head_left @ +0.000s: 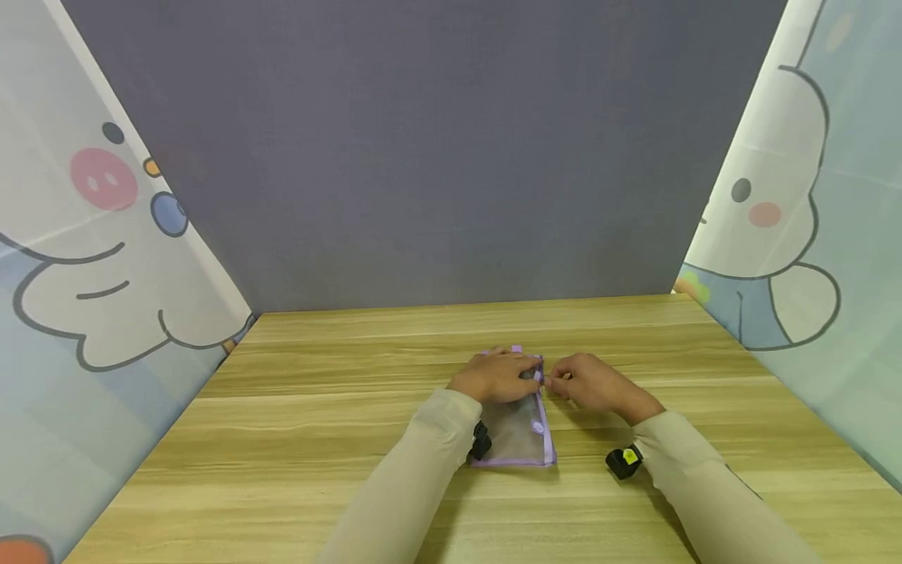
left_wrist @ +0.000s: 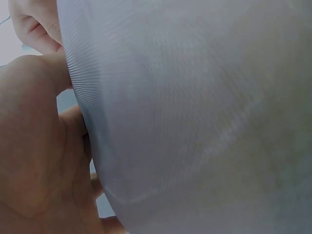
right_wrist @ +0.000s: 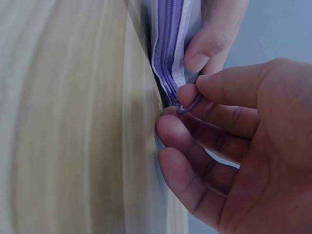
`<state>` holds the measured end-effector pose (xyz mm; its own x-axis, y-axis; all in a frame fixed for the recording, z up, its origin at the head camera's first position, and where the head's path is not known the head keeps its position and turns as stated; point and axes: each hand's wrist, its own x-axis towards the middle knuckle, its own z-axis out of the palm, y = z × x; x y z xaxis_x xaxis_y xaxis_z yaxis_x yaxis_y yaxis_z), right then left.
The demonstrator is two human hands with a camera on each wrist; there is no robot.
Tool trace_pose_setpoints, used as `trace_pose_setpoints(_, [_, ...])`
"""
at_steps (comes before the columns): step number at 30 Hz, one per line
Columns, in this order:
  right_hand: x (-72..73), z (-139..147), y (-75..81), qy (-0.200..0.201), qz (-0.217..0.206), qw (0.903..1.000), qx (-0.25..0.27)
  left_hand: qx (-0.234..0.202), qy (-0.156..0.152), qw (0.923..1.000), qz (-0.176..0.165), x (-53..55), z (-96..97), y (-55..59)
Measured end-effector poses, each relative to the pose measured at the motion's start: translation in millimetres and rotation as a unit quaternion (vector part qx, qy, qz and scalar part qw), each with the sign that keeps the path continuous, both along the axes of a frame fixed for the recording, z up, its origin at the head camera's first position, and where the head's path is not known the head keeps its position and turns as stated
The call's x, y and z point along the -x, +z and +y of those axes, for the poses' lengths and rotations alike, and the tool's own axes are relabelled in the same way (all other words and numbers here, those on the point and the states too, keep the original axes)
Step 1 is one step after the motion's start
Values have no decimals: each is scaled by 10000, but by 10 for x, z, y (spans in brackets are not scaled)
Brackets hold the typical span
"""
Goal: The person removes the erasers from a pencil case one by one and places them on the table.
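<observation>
A sheer mesh pouch (head_left: 510,431) with lavender edging lies on the wooden table. My left hand (head_left: 496,376) rests across its upper part, fingers reaching toward the right edge. In the left wrist view the mesh (left_wrist: 185,122) fills most of the picture, partly covering the left hand (left_wrist: 34,141). A purple zipper (right_wrist: 169,44) runs along the pouch's edge, with the left thumb (right_wrist: 200,61) beside it. At the zipper's end, my right hand (head_left: 592,382) pinches a purple pull cord (right_wrist: 190,106) between thumb and index finger. Its other fingers (right_wrist: 178,170) are loosely bent.
The wood-grain table (head_left: 317,423) extends around the pouch on all sides. A dark grey panel (head_left: 437,157) stands along its back edge. Cartoon-printed curtains (head_left: 92,274) hang at the left and right. Each wrist carries a small black camera (head_left: 623,462).
</observation>
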<state>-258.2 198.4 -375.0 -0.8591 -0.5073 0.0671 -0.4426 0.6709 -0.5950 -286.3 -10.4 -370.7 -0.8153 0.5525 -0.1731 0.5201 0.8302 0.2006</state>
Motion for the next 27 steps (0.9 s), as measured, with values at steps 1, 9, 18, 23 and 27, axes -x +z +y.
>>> trace_pose_setpoints(1, [0, 2, 1, -2, 12, 10000, -18, -9, -6, 10000, -12, 0, 1, -2])
trace_pose_setpoints(9, [-15, 13, 19, 100, -21, 9999, 17, -45, 13, 10000, -9, -7, 8, 4])
trace_pose_setpoints(18, [-11, 36, 27, -21, -188, 9998, 33, -85, -40, 9999, -46, -2, 13, 10])
trace_pose_setpoints(23, [20, 47, -25, -222, -232, 9994, 122, -295, -264, 9992, -70, 7, 9, 23])
trace_pose_setpoints(27, [35, 53, -39, -267, -444, 9983, 280, -523, -439, 9976, -82, 31, -13, 14])
